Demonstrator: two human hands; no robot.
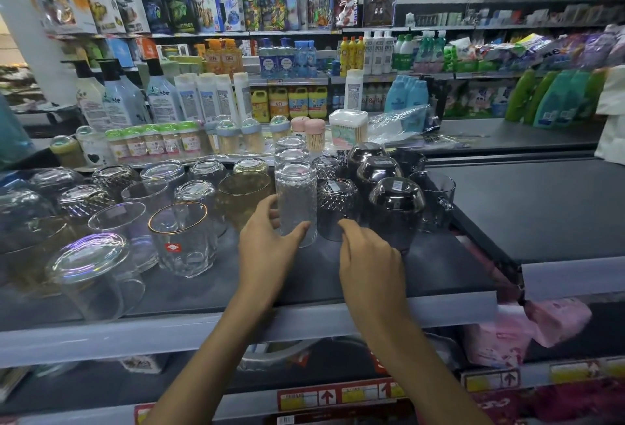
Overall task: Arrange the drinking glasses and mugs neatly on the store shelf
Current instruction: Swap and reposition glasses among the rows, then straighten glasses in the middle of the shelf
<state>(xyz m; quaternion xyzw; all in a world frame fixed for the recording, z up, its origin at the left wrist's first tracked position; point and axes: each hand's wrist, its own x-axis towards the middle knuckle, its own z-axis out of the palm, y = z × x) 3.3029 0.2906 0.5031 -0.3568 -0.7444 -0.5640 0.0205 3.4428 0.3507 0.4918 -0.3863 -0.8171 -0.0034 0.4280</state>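
Low centre, the left hand (267, 242) wraps the base of the tall clear glass (296, 201) mid-frame on the shelf (439, 269), while the right hand (368, 255), loosely bent, holds nothing beside the dark cut glass (338, 208); best to slide the tall glass gently into line with its row, clear of its neighbours.

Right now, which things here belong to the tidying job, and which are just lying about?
Part of the job: tall clear glass, held by the left hand; dark cut glass by the right hand; gold-rimmed glass; smoky dark cups; shelf.
Just lying about: toothpick jars; shampoo bottles; pink packs below.
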